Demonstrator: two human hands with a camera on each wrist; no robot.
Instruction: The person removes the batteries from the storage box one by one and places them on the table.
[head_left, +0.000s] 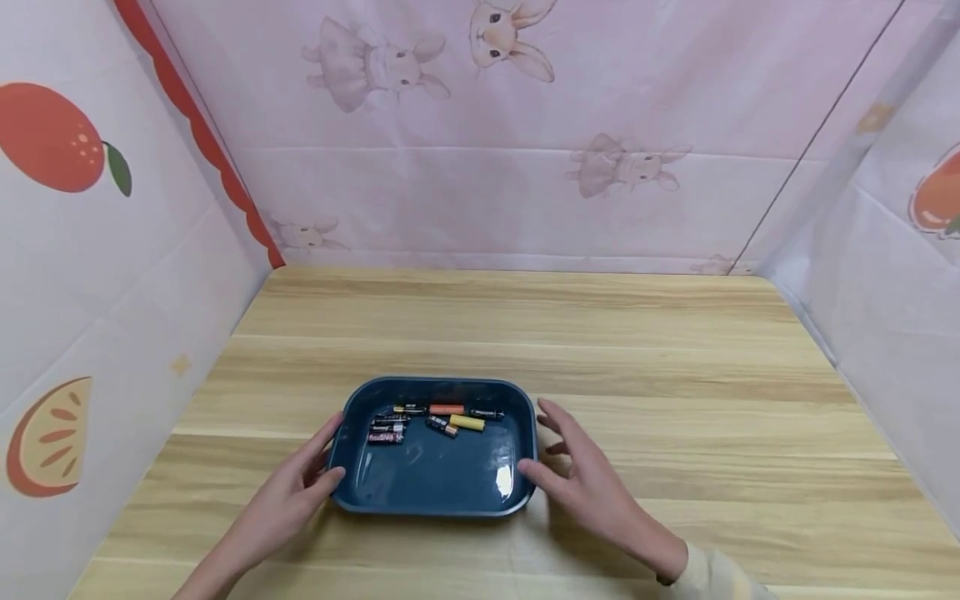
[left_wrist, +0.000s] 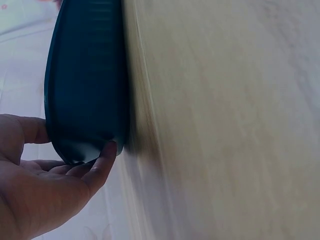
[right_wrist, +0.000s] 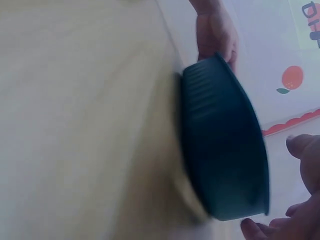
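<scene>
A dark blue rectangular tray with rounded corners stands on the wooden table. Several batteries lie along its far side and far left corner, among them a yellow battery, an orange battery and a purplish battery. My left hand grips the tray's left end, thumb at the rim and fingers along the outer wall, as the left wrist view also shows. Beside the right end is my right hand, its fingers spread. In the right wrist view its thumb stands apart from the tray wall.
The wooden tabletop stretches behind the tray and to both sides. A pink rabbit-print cloth hangs at the back. Fruit-print cloths line the left side and the right side.
</scene>
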